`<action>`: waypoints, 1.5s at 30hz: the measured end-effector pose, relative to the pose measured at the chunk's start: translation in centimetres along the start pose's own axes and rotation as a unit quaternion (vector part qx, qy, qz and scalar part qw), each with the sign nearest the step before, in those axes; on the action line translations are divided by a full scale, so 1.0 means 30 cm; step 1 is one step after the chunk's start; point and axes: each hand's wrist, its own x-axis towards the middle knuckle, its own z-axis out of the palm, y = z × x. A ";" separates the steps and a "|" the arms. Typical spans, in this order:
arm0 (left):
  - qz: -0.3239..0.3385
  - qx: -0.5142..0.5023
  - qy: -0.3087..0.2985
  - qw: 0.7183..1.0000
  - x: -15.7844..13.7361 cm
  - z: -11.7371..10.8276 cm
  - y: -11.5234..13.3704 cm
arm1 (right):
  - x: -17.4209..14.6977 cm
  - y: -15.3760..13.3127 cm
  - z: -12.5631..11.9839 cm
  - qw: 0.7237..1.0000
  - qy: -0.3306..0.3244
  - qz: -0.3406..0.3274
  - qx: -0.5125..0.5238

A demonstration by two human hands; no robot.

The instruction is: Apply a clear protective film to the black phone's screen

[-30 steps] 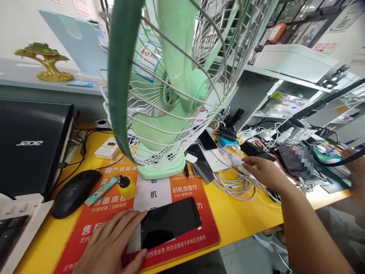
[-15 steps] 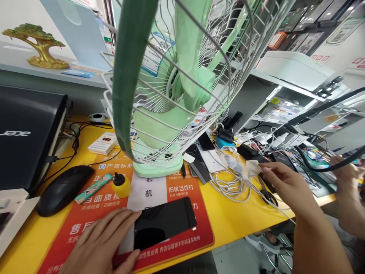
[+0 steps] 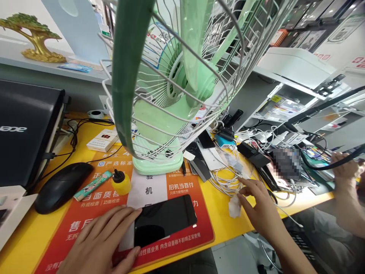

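Note:
On the red printed mat [image 3: 159, 251] lies a black smartphone [image 3: 165, 220], screen up and dark. My left hand [image 3: 99, 239] is at its left end, the index fingertip at the upper corner and the thumb at the lower one, gripping it across its width. A crumpled whitish wipe [image 3: 234, 206] hangs from the pinched fingertips of my right hand [image 3: 258, 205], to the right of the mat and just above the yellow table. Left of the phone stands a yellow bottle [image 3: 121, 183] with a black top and thin tip. A green patterned packet [image 3: 92, 186] lies beside it.
A green fan [image 3: 159, 165] rises behind the mat, its cage close overhead. At left are a black mouse [image 3: 62, 186], an Acer laptop [image 3: 25, 133] and a white box [image 3: 102, 140]. Coiled white cables [image 3: 225, 180] lie right. Another person's hand [image 3: 345, 167] is at far right.
My right hand has moved left and toward me, bringing the wipe from over the cables to beside the mat. My left hand and the phone have stayed in place.

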 end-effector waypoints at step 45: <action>-0.003 -0.006 0.006 1.000 0.013 -0.011 0.015 | 0.277 0.037 -0.124 0.836 -0.064 0.245 0.487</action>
